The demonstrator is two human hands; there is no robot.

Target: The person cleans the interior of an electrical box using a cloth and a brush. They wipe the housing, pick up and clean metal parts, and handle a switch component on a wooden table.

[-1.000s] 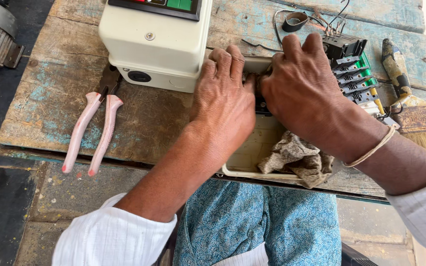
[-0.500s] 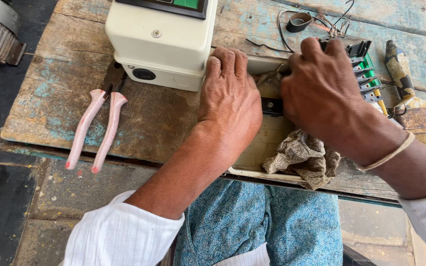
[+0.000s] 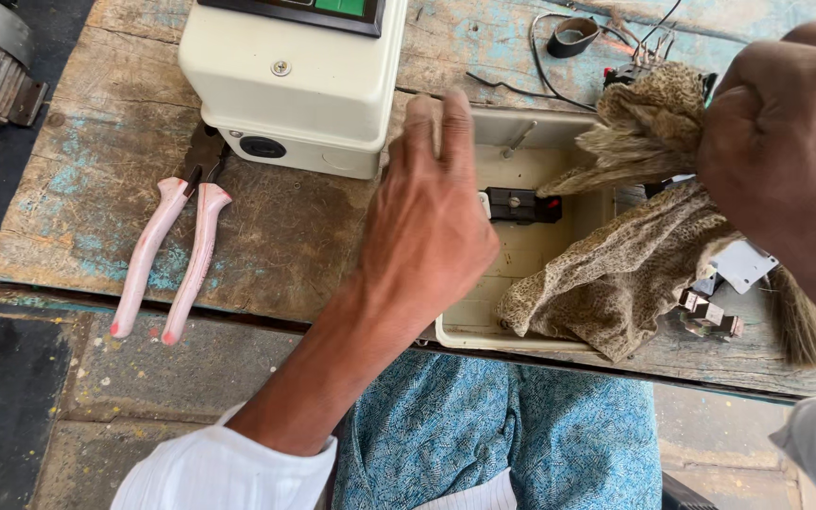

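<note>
Two hands worked: the right hand (image 3: pixel 786 161) clenched a mottled brown rag (image 3: pixel 616 264), fingers shut tight; the left hand (image 3: pixel 427 227), fingers loosely spread, rested on the cream tray (image 3: pixel 521 335) beside the cream box (image 3: pixel 295 85) with its green label (image 3: pixel 344 6).

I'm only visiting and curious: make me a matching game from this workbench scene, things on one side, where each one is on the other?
Things:
1. pliers
2. rag
3. left hand
4. tape roll

Places:
A. gripped by the right hand
B. on the rim of the open cream tray
C. far side of the bench, among wires
D. left of the cream box

Pairs: 1-D, 2-A, 3-B, 4-C
</note>
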